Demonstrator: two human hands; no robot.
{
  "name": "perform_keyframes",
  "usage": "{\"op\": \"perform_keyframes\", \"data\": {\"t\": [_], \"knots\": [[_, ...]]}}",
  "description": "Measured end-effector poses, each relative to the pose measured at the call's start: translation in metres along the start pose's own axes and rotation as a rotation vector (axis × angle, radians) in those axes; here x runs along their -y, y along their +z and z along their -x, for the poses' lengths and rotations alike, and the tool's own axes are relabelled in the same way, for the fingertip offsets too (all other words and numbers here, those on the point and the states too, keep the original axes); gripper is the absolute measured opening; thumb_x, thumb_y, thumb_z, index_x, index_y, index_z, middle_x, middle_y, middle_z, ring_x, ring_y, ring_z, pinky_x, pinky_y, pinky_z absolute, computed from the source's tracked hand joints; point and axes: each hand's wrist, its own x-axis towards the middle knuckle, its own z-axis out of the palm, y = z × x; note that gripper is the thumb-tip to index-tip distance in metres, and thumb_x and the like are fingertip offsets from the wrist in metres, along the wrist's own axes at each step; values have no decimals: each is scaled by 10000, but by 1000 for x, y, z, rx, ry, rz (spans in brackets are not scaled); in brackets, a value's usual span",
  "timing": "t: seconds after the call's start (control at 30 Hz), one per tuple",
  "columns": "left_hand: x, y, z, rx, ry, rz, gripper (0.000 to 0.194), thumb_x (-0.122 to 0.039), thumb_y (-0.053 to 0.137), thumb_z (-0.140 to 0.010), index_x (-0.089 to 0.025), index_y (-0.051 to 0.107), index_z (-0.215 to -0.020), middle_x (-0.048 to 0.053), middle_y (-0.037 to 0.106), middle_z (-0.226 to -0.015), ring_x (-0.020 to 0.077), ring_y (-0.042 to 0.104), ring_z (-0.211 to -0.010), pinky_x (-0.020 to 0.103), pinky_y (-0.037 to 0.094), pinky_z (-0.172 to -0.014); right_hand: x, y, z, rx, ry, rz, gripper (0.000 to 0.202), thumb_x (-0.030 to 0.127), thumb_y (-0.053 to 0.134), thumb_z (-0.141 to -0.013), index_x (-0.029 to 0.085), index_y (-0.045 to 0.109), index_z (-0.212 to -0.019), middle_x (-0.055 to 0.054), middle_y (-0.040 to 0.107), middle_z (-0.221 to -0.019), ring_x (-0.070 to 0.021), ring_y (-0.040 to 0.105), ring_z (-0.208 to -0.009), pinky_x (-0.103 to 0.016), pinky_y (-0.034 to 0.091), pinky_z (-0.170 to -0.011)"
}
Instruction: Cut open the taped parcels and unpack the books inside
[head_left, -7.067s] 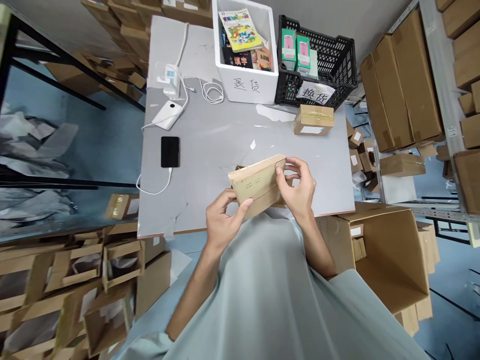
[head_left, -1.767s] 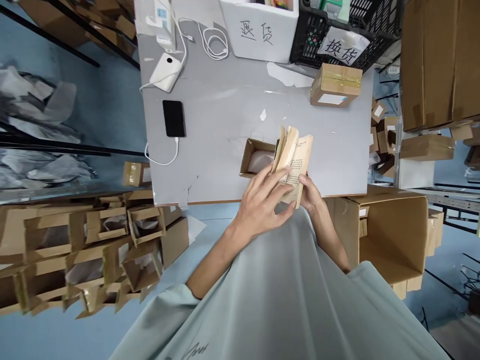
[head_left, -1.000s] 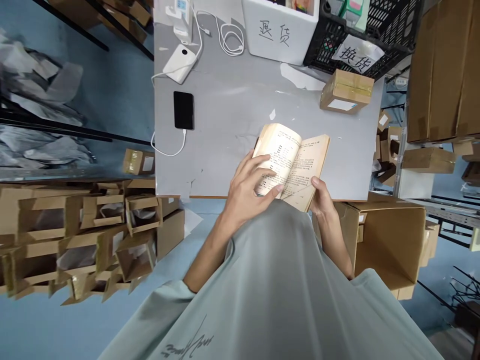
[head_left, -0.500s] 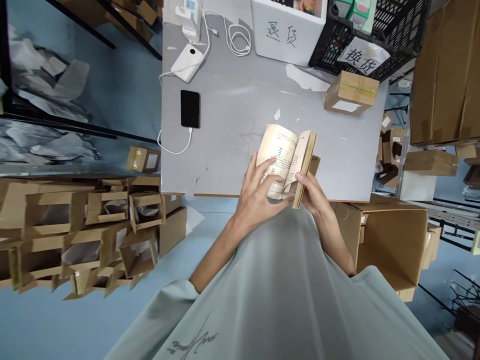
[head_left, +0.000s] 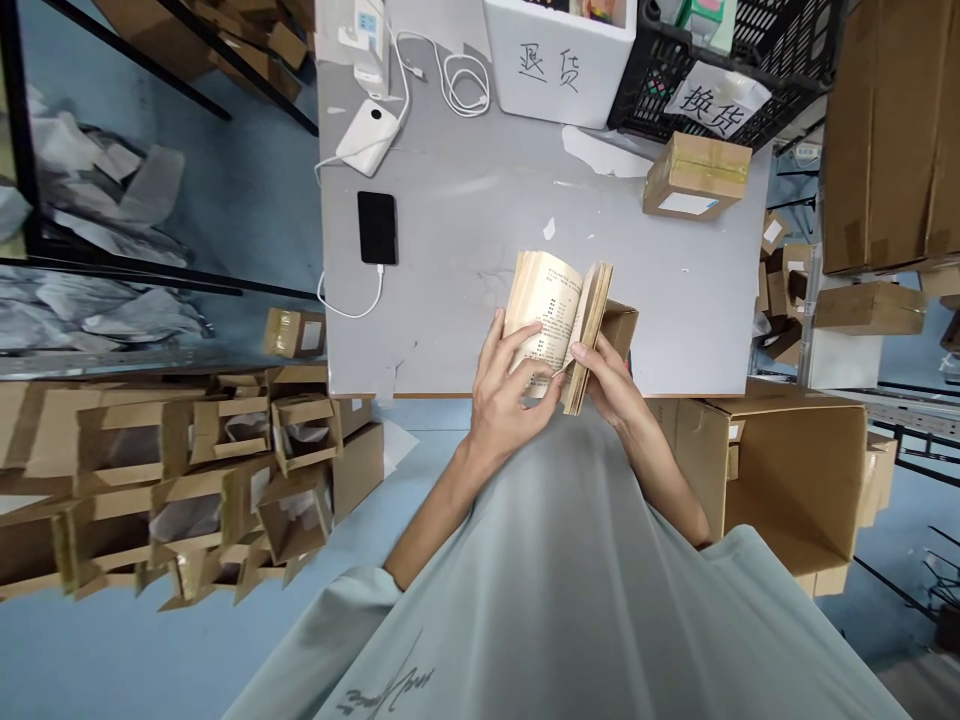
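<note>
An open book (head_left: 556, 300) with yellowed, printed pages is held over the table's near edge. My left hand (head_left: 511, 375) lies across its left page, with thumb and a finger pinched together at the lower inner corner of a page. On the other side, my right hand (head_left: 609, 378) grips the right-hand block of pages, thumb on top and fingers behind it, partly hidden. Just beyond my right hand, a small cardboard box (head_left: 621, 325) shows from behind the book.
On the grey table (head_left: 465, 220) lie a black phone (head_left: 377, 227), a white power bank (head_left: 368, 137) and cables. A taped carton (head_left: 696, 175), a white bin (head_left: 559, 65) and a black crate (head_left: 660, 70) stand at the back right. Cardboard boxes (head_left: 120, 440) are stacked left; a large open carton (head_left: 795, 470) is right.
My left thumb and finger have come together at the page corner; before, they were apart. The book has shifted slightly left in view, and more of the small box shows behind it.
</note>
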Motion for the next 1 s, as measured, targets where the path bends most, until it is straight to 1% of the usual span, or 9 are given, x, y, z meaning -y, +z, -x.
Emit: {"op": "perform_keyframes", "data": {"t": [0.13, 0.23, 0.3, 0.4, 0.5, 0.63, 0.83, 0.9, 1.0], "knots": [[8, -1, 1, 36, -10, 34, 115, -241, 792, -1027, -263, 699, -963, 78, 740, -1544, 348, 639, -1584, 725, 433, -1414, -4, -1, -2, -26, 6, -7, 768, 651, 918, -833, 367, 702, -1513, -16, 783, -1515, -341, 651, -1534, -532, 591, -1290], [17, -6, 4, 85, -38, 68, 134, -276, 757, -1056, -257, 686, -945, 82, 744, -1551, 328, 678, -1538, 710, 430, -1418, -7, -4, -4, -39, 40, -31, 795, 648, 918, -820, 369, 691, -1529, -19, 778, -1532, -355, 662, -1521, -556, 593, -1281], [21, -10, 7, 109, -69, 92, 162, -311, 767, -1059, -253, 683, -933, 89, 748, -1558, 349, 655, -1569, 727, 435, -1404, -8, -7, -4, -48, 55, -48, 785, 656, 911, -820, 365, 696, -1517, -26, 781, -1529, -364, 664, -1520, -564, 604, -1261], [24, -15, 11, 138, -130, 106, 207, -351, 779, -1053, -256, 662, -910, 98, 756, -1556, 378, 567, -1657, 749, 448, -1381, -10, -10, -5, -76, 60, -87, 726, 655, 908, -806, 362, 734, -1447, -24, 809, -1465, -362, 672, -1508, -549, 621, -1233], [22, -18, 13, 136, -144, 121, 202, -347, 738, -1072, -265, 651, -909, 93, 769, -1543, 360, 549, -1675, 752, 440, -1382, -11, -12, -7, -98, 70, -117, 685, 650, 908, -795, 352, 755, -1392, -27, 831, -1400, -351, 689, -1479, -534, 628, -1216], [19, -21, 13, 138, -192, 113, 218, -383, 742, -1074, -266, 643, -918, 98, 785, -1524, 369, 559, -1668, 764, 450, -1365, -13, -15, -10, -100, 84, -120, 674, 647, 914, -780, 341, 758, -1361, -32, 838, -1384, -352, 686, -1483, -530, 618, -1224], [25, -27, 12, 93, -290, 179, 285, -433, 669, -1111, -272, 578, -893, 110, 796, -1513, 343, 617, -1621, 728, 494, -1346, -11, -23, -9, -80, 134, -159, 675, 697, 900, -774, 310, 784, -1315, -59, 871, -1293, -388, 700, -1479, -551, 615, -1238], [24, -28, 11, 93, -275, 157, 305, -460, 653, -1115, -269, 578, -890, 122, 750, -1589, 346, 601, -1635, 718, 513, -1334, -9, -24, -8, -63, 137, -162, 660, 685, 900, -782, 302, 788, -1307, -66, 876, -1277, -397, 704, -1479, -565, 617, -1242], [18, -30, 8, 109, -181, 73, 274, -438, 696, -1083, -266, 597, -894, 111, 681, -1686, 364, 569, -1659, 725, 498, -1348, -9, -24, -9, -58, 102, -140, 617, 603, 932, -764, 294, 793, -1280, -61, 871, -1314, -393, 707, -1478, -557, 620, -1242]]}}
